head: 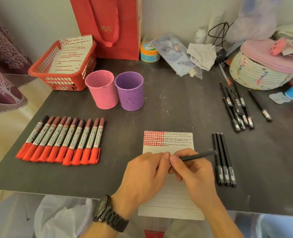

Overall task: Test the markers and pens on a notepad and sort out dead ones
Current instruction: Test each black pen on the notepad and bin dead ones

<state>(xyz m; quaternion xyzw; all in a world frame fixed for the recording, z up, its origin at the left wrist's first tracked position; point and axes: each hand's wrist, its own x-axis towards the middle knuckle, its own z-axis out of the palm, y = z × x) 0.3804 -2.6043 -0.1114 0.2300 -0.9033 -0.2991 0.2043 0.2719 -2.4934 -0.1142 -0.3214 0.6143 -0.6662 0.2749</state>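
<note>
Head view — left hand point(142, 174) and right hand point(195, 172) together — both tight on black pen point(199, 156).

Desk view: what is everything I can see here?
Red markers: ten, red caps, row at left.
Pink cup: one, pink, behind the markers.
Purple cup: one, purple, beside the pink.
Red basket: one, red, back left, holding marked paper.
Red bag: one, red, against the wall.
Notepad: one, white, front centre, test marks on top.
Lined-up pens: three, black, right of notepad.
Pen pile: several, black, back right.
Woven basket: one, cream, far back right.
Left hand: one, watch on wrist, over notepad.
Right hand: one, gripping a black pen over notepad.
</note>
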